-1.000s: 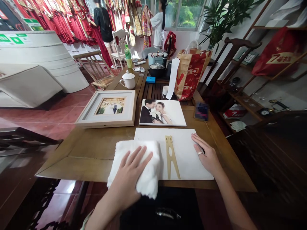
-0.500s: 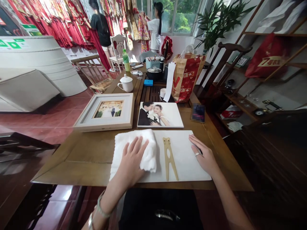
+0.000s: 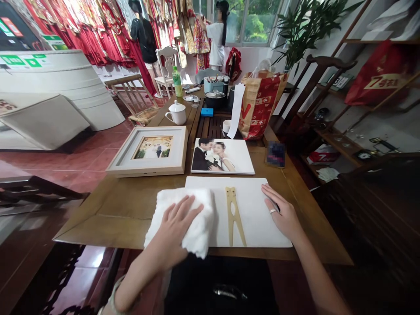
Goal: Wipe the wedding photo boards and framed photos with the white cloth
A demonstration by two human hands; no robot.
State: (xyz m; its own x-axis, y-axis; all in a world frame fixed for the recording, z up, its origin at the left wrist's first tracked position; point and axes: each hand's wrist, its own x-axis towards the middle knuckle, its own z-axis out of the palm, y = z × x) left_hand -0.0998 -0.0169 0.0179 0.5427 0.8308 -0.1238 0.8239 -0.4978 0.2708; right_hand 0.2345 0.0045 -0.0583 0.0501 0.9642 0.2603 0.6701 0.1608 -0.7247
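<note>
My left hand [image 3: 173, 229] lies on a folded white towel [image 3: 200, 218], fingers stretched out and slightly spread, pressing from above. The towel covers the left part of a white rectangular panel [image 3: 256, 218] and hangs past its left and front edges. My right hand [image 3: 284, 214] rests with outstretched fingers at the panel's right edge; a ring is on one finger. A dark patch shows between its thumb and fingers, too small to make out. Between my hands, a flat tan piece with two long legs and an oval opening [image 3: 233, 218] lies on the panel.
Beyond the panel are a framed photo [image 3: 126, 153], a photo panel of a couple [image 3: 241, 157] and a blurred dark item [image 3: 275, 155]. A lidded white cup [image 3: 177, 114], bottle [image 3: 177, 83] and paper bag [image 3: 259, 109] stand farther back. Two people stand by hanging garments.
My left hand and the towel have slid toward me and slightly left, baring the panel's far left corner. My right hand stays at the panel's edge. The view has shifted slightly.
</note>
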